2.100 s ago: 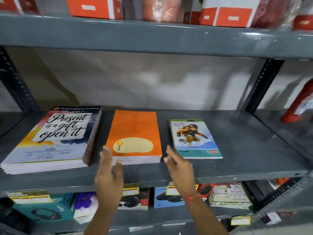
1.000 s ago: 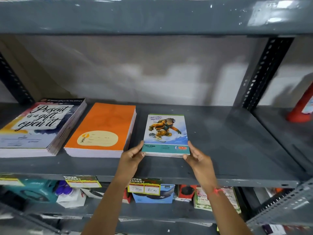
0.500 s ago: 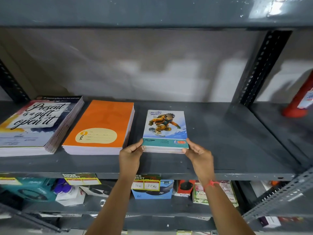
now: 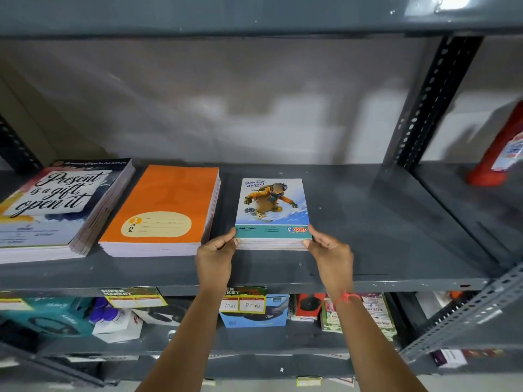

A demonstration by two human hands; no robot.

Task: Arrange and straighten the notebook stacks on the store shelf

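Three notebook stacks lie on the grey metal shelf [image 4: 382,222]. The small stack with a snowboarder cover [image 4: 272,210] sits right of centre. My left hand [image 4: 215,254] grips its near left corner and my right hand [image 4: 329,254] grips its near right corner. An orange notebook stack [image 4: 162,210] lies just left of it, apart by a narrow gap. At the far left is a taller stack with "Present is a gift, open it" on its cover [image 4: 56,205], its lower books fanned out to the right.
A perforated upright post [image 4: 433,103] stands at the back right, with a red bottle [image 4: 501,154] beyond it. The upper shelf [image 4: 254,15] hangs overhead. The lower shelf holds boxed goods [image 4: 254,312] and price tags [image 4: 133,297].
My hands left the orange stack and took hold of the snowboarder stack's near corners. That stack now sits squarer to the shelf front and a little further back.
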